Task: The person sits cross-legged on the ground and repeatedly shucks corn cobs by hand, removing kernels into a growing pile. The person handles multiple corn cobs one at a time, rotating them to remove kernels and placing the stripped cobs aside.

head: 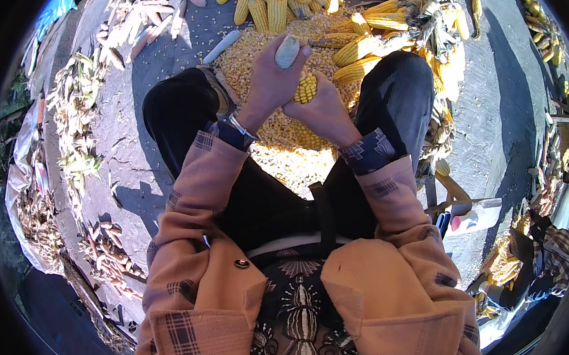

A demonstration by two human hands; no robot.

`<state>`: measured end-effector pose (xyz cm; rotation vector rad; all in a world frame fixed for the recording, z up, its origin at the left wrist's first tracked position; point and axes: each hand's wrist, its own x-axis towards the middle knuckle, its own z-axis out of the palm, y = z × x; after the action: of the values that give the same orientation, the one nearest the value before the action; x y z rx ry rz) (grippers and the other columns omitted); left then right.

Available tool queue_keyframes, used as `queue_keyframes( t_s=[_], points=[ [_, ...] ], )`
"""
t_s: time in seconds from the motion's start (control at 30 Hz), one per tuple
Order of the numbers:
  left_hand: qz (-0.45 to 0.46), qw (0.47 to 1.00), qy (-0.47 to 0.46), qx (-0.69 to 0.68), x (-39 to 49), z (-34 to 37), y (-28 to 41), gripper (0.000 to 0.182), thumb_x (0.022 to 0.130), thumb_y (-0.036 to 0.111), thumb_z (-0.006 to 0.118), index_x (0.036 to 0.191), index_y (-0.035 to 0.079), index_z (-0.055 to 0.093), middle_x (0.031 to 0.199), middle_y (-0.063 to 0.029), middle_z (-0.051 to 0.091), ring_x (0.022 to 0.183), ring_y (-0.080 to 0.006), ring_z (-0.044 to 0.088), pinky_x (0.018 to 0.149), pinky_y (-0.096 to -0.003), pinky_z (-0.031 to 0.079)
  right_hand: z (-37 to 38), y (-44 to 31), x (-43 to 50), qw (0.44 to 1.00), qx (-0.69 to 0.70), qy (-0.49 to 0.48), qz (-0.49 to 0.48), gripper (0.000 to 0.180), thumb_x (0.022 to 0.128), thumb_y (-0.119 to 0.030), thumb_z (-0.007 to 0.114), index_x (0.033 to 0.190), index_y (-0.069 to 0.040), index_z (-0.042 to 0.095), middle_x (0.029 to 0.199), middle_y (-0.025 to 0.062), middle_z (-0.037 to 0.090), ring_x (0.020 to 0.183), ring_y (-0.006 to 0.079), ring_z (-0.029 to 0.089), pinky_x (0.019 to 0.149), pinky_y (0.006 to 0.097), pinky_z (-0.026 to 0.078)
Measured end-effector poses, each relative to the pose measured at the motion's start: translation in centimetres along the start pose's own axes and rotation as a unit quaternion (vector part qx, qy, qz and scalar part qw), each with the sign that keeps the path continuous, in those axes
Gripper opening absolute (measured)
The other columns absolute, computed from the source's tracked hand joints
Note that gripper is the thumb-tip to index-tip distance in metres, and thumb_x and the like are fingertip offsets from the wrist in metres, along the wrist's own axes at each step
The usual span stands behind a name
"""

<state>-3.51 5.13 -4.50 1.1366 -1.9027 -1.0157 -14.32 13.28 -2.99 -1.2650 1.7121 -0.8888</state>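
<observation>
My left hand point(270, 80), with a metal bracelet at its wrist, is closed around a pale, blunt-ended piece point(287, 52) that looks like a bare corn cob. Close against it, my right hand point(323, 105) grips a yellow ear of corn point(305, 89), whose kernelled end faces up between the two hands. Much of both held pieces is hidden by my fingers. Beneath the hands spreads a heap of loose corn kernels point(246, 46) between my knees. Another yellow ear point(308, 135) lies on the heap under my right wrist.
Yellow ears point(269, 8) with husks lie beyond the heap, and more ears point(357, 54) lie to its right. A bare cob point(221, 47) rests left of the heap. Stripped cobs point(152, 15) and dry husks point(78, 113) litter the concrete floor. Another person point(551, 260) is at the far right.
</observation>
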Motion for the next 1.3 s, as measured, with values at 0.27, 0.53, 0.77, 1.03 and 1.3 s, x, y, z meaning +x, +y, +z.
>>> queue_keyframes(
  t_s=[0.27, 0.53, 0.77, 1.03, 1.3],
  points=[
    [-0.107, 0.936, -0.087, -0.323, 2.4, -2.4, 1.6, 0.028, 0.095, 0.024, 0.059, 0.115, 0.005, 0.059, 0.098, -0.0029, 0.061, 0.086, -0.0108, 0.058, 0.076, -0.0264, 0.049, -0.5, 1.0, 0.5, 0.789, 0.575, -0.202, 0.08, 0.034, 0.085, -0.016, 0.062, 0.113, 0.001, 0.054, 0.09, 0.0092, 0.062, 0.073, 0.017, 0.064, 0.066, 0.0291, 0.054],
    [0.011, 0.975, -0.175, -0.135, 0.9, -1.7, 5.2, 0.031, 0.09, 0.022, 0.064, 0.117, 0.005, 0.061, 0.11, -0.0086, 0.063, 0.103, -0.0152, 0.057, 0.092, -0.0319, 0.045, 0.5, 1.8, 0.4, 0.964, 0.222, 0.083, -0.118, 0.068, 0.069, -0.027, 0.075, 0.121, 0.009, 0.049, 0.109, 0.0205, 0.061, 0.1, 0.0271, 0.062, 0.087, 0.032, 0.049],
    [-0.116, 0.975, -0.053, -0.184, 1.9, 0.8, 1.4, 0.021, 0.091, 0.022, 0.065, 0.093, 0.001, 0.063, 0.088, -0.0026, 0.063, 0.077, -0.0063, 0.056, 0.069, -0.0244, 0.046, -1.2, 2.4, 0.3, 0.916, 0.367, -0.146, 0.074, 0.046, 0.083, -0.022, 0.065, 0.119, 0.004, 0.051, 0.099, 0.0105, 0.064, 0.084, 0.0183, 0.064, 0.073, 0.0305, 0.053],
    [0.027, 0.975, -0.137, -0.173, 2.2, -3.6, 3.7, 0.04, 0.095, 0.035, 0.057, 0.124, 0.007, 0.059, 0.125, -0.009, 0.056, 0.114, -0.0189, 0.052, 0.098, -0.0329, 0.04, -2.3, 1.5, -1.8, 0.737, 0.627, -0.221, 0.123, 0.044, 0.09, -0.024, 0.064, 0.124, -0.001, 0.048, 0.101, 0.0134, 0.064, 0.079, 0.0216, 0.066, 0.068, 0.0341, 0.058],
    [0.248, 0.942, -0.152, 0.167, 1.4, -1.5, 4.4, 0.027, 0.085, 0.03, 0.069, 0.093, 0.004, 0.07, 0.108, -0.0084, 0.063, 0.11, -0.0286, 0.054, 0.092, -0.039, 0.043, -1.5, 1.5, -1.7, 0.945, 0.32, -0.063, 0.006, 0.059, 0.073, -0.017, 0.072, 0.121, 0.005, 0.047, 0.11, 0.0136, 0.06, 0.103, 0.0196, 0.057, 0.088, 0.0316, 0.047]
  ],
)
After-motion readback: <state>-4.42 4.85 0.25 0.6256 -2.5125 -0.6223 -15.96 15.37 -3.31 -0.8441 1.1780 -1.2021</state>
